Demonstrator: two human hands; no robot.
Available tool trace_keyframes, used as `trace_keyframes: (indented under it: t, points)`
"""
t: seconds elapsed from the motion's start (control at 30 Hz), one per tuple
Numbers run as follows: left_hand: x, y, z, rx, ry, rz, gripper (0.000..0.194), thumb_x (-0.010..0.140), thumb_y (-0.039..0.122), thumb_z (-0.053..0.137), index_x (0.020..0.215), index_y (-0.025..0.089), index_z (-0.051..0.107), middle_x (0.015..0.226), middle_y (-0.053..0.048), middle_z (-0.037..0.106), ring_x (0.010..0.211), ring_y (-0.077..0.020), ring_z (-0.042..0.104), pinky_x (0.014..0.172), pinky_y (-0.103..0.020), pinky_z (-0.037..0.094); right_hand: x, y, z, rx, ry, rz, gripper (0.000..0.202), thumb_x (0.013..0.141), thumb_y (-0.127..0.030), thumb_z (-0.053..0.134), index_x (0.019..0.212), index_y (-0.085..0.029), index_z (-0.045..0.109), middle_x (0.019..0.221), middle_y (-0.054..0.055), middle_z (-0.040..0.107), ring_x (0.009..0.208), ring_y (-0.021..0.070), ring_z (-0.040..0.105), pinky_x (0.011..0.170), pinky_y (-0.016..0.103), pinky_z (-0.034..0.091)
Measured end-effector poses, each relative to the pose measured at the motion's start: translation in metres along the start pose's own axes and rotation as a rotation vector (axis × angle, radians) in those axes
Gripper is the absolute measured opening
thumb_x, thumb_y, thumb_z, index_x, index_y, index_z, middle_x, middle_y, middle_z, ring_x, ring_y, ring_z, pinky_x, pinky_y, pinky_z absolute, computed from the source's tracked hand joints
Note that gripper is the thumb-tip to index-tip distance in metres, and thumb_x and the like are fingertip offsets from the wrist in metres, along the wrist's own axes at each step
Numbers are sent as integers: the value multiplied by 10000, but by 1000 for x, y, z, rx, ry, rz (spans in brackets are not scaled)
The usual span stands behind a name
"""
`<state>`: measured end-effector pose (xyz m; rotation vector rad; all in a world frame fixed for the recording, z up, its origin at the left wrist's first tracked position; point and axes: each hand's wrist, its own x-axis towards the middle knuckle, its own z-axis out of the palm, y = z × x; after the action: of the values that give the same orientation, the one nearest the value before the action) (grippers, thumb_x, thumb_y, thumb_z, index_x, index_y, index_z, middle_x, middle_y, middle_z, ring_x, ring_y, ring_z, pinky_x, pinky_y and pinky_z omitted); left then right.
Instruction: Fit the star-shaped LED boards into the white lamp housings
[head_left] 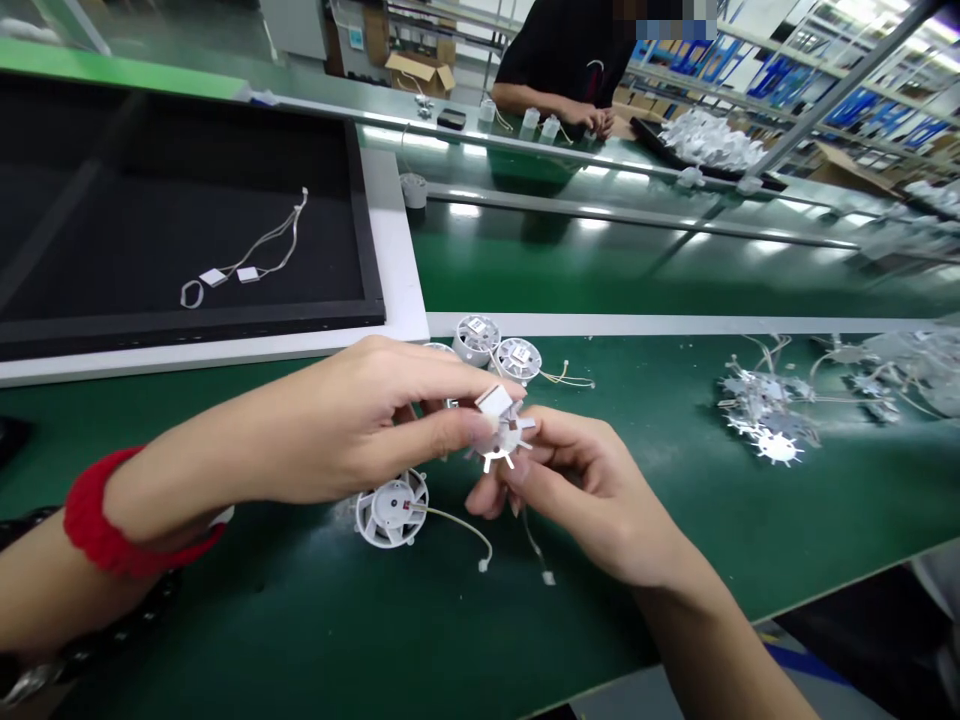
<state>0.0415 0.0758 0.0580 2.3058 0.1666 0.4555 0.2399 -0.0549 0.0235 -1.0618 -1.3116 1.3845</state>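
Observation:
A silvery metal disc with short fins round its rim [508, 442] is held up between my hands, above the green bench. My right hand [581, 490] is closed, pinching the disc at its lower right edge. Thumb and forefinger of my left hand [397, 415] close on a small white square plate [494, 401] at the disc's upper side; whether the plate touches the disc I cannot tell. A thin cable [534, 540] with a white connector hangs below my right fingers. Under my left hand lies a round white fan [392, 510], its cable stretching right.
White round fans [477, 340] stand beyond my hands. Several finned discs [765, 410] with wires lie at right. On the black tray [112, 220] are two wired white plates [247, 273]. Across the bench a person [562, 70] works beside a heap of white parts [712, 138].

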Motion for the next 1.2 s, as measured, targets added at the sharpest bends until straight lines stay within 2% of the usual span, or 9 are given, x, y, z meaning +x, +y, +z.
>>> trace_keyframes:
  t: [0.07,0.2,0.33,0.5,0.6,0.73,0.87,0.97,1.2]
  points:
    - [1,0,2,-4,1,25,253,1094,281,541,1015,230,776,1082,-32,806,1011,-209,754,792,-250,557,1,0,0,68,-33,-12,159,1028,-310,672,997,-170,739,904,69,841,749,108,750,680,188,584]
    - [3,3,5,-84,-28,10,232,1109,286,513,1137,229,736,1078,-34,816,944,-180,766,753,-224,553,4,1,-2,148,-28,-36,286,972,-471,748,1001,-192,807,941,58,843,795,126,768,751,211,623]
    - [3,5,5,-134,-50,-60,253,1114,325,498,1246,223,687,996,-21,810,779,-154,739,653,-226,535,5,0,-1,131,23,-49,220,1015,-404,707,957,-224,820,909,11,836,872,116,778,833,196,614]
    - [1,5,5,-211,-43,-165,270,1078,389,569,1282,317,731,1017,2,796,818,-157,738,624,-208,537,3,-2,-1,-24,77,-99,189,1033,-337,674,978,-226,816,921,-6,819,872,111,751,824,202,582]
    - [2,6,6,-298,-3,-250,260,1030,483,653,1215,362,789,960,11,768,822,-148,729,619,-176,546,2,-1,-2,-172,120,-106,223,1031,-313,649,910,-199,797,883,12,797,835,140,724,788,253,559]
    - [2,6,7,-387,9,-343,215,982,479,723,1128,356,823,911,22,761,712,-116,707,550,-147,525,0,-2,-2,-259,128,-81,251,1024,-296,623,849,-185,764,783,16,755,743,151,679,709,279,517]
    - [-1,3,5,-472,-13,-454,416,915,447,797,1319,400,712,780,54,743,615,-117,694,464,-130,488,0,-4,-2,-243,123,-60,268,1005,-306,644,772,-195,717,672,-20,683,639,115,593,635,249,472]
    - [-4,2,2,-528,-57,-525,575,887,413,812,1429,395,619,895,32,786,715,-153,747,524,-153,545,2,-6,-2,-163,98,-46,241,997,-332,670,804,-210,747,733,-18,728,696,119,642,670,239,509]
    - [-1,6,0,-548,-104,-552,494,926,413,769,1405,388,648,1015,28,804,739,-124,728,593,-139,568,4,1,-4,-112,215,-29,132,943,-330,782,1042,-244,764,918,-5,776,839,140,715,767,258,563]
